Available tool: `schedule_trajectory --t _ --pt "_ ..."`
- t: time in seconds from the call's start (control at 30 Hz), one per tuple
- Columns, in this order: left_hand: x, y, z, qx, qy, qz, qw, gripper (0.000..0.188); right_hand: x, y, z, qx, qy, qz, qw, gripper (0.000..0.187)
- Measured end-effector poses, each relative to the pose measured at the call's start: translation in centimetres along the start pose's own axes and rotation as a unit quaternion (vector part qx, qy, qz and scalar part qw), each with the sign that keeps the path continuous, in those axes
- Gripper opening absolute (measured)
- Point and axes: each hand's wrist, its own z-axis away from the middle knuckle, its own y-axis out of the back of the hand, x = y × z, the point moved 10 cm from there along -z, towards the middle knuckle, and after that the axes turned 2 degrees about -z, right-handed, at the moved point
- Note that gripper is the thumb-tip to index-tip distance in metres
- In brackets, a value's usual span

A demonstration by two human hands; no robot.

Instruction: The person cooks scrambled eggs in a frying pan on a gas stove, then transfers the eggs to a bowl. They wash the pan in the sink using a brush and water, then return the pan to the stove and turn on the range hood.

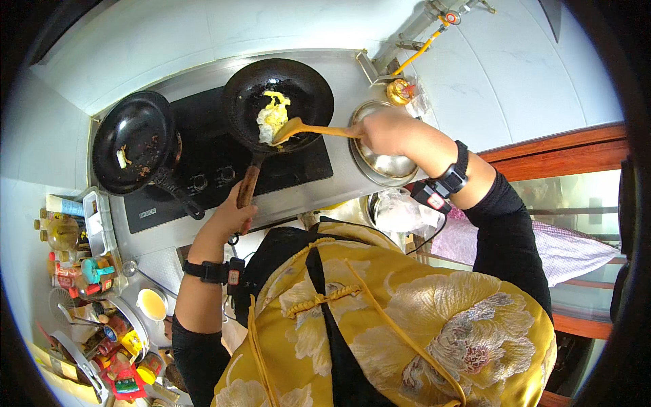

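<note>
One line of pale lettering (pixel 147 212) marks the near left corner of the black cooktop (pixel 202 139); print on the bottles (pixel 62 234) at left is too small to make out. Cooked egg (pixel 272 117) lies in the black wok (pixel 312 91), a ragged clump, bright yellow above and whitish below. The left hand (pixel 232 216) grasps the wok's brown handle (pixel 248 186); the right hand (pixel 386 132) grips a wooden spatula (pixel 322 130), its blade against the egg's near right edge.

The person (pixel 214 302) is wearing a shiny golden-yellow garment (pixel 383 359) with large pale flowers (pixel 468 325) and thin yellow cords (pixel 400 329), while black fabric sleeves (pixel 505 234) are ending above black forearm straps (pixel 205 271) that are carrying boxy black, red-marked modules (pixel 235 271)
</note>
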Motion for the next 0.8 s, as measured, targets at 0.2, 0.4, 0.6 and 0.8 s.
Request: schedule_trajectory --t 0.2,0.4,0.6,0.8 --pt "0.1 0.1 0.0 0.009 -0.001 -0.029 1.000 0.077 -1.9 0.4 -2.5 0.006 0.018 0.045 0.999 0.032" --pt "-0.1 0.0 -0.1 0.005 0.011 -0.021 1.000 0.077 -0.6 2.6 -0.2 0.006 0.008 -0.011 1.000 0.035" --pt "-0.5 0.2 -0.2 0.006 0.029 -0.028 0.999 0.078 -0.5 1.5 -1.7 -0.040 0.013 0.020 0.999 0.030" --pt "-1.0 0.2 -0.3 0.009 0.048 -0.021 0.999 0.079 -1.6 1.6 -1.3 -0.037 0.074 -0.018 0.996 0.032"
